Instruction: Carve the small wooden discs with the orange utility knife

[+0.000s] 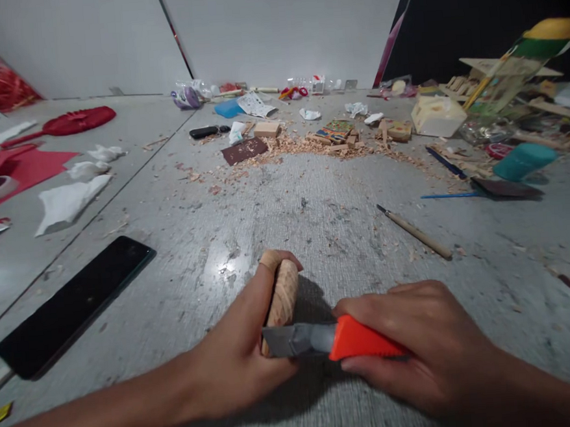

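Note:
A rounded piece of carved wood (285, 293) with a patterned surface is gripped in my left hand (244, 333), whose thumb wears a tan bandage (270, 259). My right hand (411, 341) is closed around the orange handle of a utility knife (362, 338). The knife's grey, tape-like wrapped neck and flat blade point left. Its blade lies across the near end of the wood, close to my left palm. The fingers beneath the wood are mostly hidden.
A black phone (77, 306) lies at left. Wood shavings (300, 144) are heaped farther back with small blocks and brown sandpaper (244, 151). A wooden-handled carving tool (416, 232) rests at right, before a teal cylinder (525, 161) and clutter. White panels (282, 31) stand behind.

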A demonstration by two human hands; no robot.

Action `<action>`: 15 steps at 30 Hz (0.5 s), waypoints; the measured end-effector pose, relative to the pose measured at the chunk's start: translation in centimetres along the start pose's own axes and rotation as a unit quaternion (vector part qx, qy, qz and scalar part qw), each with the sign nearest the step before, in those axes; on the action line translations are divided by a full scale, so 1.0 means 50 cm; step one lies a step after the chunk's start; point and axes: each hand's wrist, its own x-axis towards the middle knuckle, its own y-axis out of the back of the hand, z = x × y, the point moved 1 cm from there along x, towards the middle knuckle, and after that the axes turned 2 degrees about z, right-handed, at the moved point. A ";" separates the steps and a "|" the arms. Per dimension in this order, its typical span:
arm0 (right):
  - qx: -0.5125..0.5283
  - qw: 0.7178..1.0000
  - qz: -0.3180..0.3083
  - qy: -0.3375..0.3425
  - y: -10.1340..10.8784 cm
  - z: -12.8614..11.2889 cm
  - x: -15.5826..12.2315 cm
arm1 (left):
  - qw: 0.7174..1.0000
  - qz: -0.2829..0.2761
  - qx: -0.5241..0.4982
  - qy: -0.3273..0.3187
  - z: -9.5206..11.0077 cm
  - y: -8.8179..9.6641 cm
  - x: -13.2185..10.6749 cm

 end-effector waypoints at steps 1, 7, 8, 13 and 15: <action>-0.012 1.000 0.007 0.009 0.001 0.000 0.000 | 1.000 -0.009 -0.007 0.004 0.000 0.001 -0.001; -0.086 0.994 0.047 0.051 0.018 0.012 0.005 | 1.000 -0.006 -0.005 -0.002 -0.003 0.003 0.002; -0.090 0.994 0.044 0.048 0.021 0.015 0.006 | 1.000 -0.006 -0.012 0.000 -0.005 0.003 0.003; -0.083 0.996 0.034 0.027 0.027 0.026 0.013 | 0.995 -0.020 -0.095 0.011 -0.021 -0.005 0.007; -0.074 0.996 0.037 0.022 0.027 0.030 0.014 | 0.994 -0.018 -0.110 0.004 -0.029 -0.007 0.009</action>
